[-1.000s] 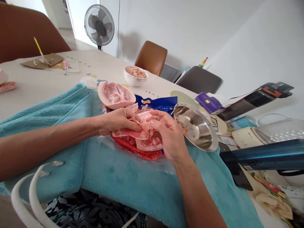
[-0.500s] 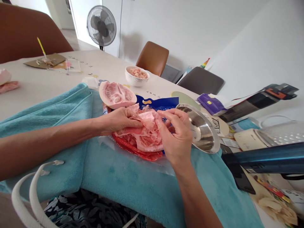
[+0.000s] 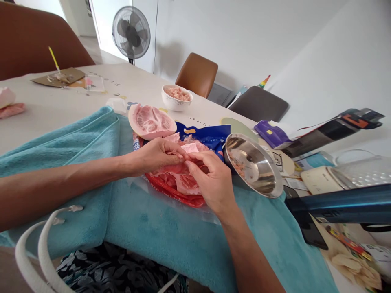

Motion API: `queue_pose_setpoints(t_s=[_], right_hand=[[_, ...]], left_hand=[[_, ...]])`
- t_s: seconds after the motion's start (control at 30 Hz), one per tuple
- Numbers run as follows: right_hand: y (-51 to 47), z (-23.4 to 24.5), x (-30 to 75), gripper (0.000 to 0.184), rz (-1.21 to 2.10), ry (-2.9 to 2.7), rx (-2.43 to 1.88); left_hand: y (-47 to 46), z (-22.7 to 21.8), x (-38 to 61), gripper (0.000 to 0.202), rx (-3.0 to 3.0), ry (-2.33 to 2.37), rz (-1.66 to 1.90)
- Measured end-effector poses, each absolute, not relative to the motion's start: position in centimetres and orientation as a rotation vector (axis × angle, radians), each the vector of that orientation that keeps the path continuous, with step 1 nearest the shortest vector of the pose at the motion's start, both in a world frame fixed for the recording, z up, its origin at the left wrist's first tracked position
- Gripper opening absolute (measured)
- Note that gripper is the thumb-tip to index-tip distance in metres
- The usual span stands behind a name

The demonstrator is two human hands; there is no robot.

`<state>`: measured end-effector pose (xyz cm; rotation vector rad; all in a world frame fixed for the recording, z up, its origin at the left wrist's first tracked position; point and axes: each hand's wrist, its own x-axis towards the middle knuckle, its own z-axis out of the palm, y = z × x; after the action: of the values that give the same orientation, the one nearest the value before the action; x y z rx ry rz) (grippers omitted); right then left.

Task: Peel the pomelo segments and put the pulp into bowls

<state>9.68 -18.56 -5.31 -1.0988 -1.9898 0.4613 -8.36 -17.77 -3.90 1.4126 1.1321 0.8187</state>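
My left hand [image 3: 149, 156] pinches a pink pomelo segment [image 3: 170, 168] between thumb and fingers. My right hand [image 3: 212, 179] meets it from the right, its thumb and forefinger closed at the same piece; the fingertips nearly touch. Right beneath both hands lies a heap of torn pomelo membranes [image 3: 186, 184], resting in a red and blue plastic bag [image 3: 210, 139]. A thick hollowed pomelo rind [image 3: 152, 121] sits behind the left hand. To the right, a steel bowl [image 3: 264, 173] stands tilted in view, with a few bits of pulp inside.
A white bowl [image 3: 176, 104] full of pomelo flesh stands farther back on the table. Teal cloth [image 3: 143, 228] covers the near edge. On the right are a purple packet [image 3: 270, 133], a dark phone [image 3: 311, 232] and a long blue cylindrical thing [image 3: 345, 202]. Chairs stand beyond.
My right hand has moved left, from near the steel bowl's rim to the segment at my left fingertips. The pulp in the steel bowl now shows. My left hand stays about where it was.
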Motion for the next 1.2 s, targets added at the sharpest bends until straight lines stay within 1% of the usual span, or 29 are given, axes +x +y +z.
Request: queue_pose_setpoints(t_s=[0.2, 0.27, 0.4, 0.6, 0.73, 1.03, 1.2], right_hand=[[-18.7, -5.5, 9.0, 0.019, 0.175, -2.063, -1.112], [-18.7, -5.5, 8.8, 0.019, 0.178, -2.049, -1.124], [-18.5, -5.2, 8.8, 0.017, 0.437, -1.935, -1.164], [-18.1, -5.0, 9.2, 0.012, 1.065, -1.540, -1.258], [-18.1, -4.9, 9.4, 0.016, 1.403, -1.294, -1.206], [-17.8, -4.3, 10.4, 0.020, 1.708, -1.113, -1.052], [-17.7, -4.0, 10.7, 0.015, 1.754, -1.047, -0.976]], left_hand=[[-17.8, -4.5, -8.4, 0.017, 1.618, 1.125, 0.890], [-17.7, -4.6, -8.4, 0.017, 1.641, 1.127, 0.893], [-17.5, -5.1, -8.4, 0.021, 1.616, 1.105, 0.875], [-17.2, -5.2, -8.5, 0.020, 1.603, 1.068, 0.852], [-17.4, -4.6, -8.6, 0.019, 1.584, 1.059, 0.789], [-17.6, -4.1, -8.5, 0.017, 1.451, 1.177, 0.760], [-17.5, -4.4, -8.4, 0.018, 1.331, 1.218, 0.753]])
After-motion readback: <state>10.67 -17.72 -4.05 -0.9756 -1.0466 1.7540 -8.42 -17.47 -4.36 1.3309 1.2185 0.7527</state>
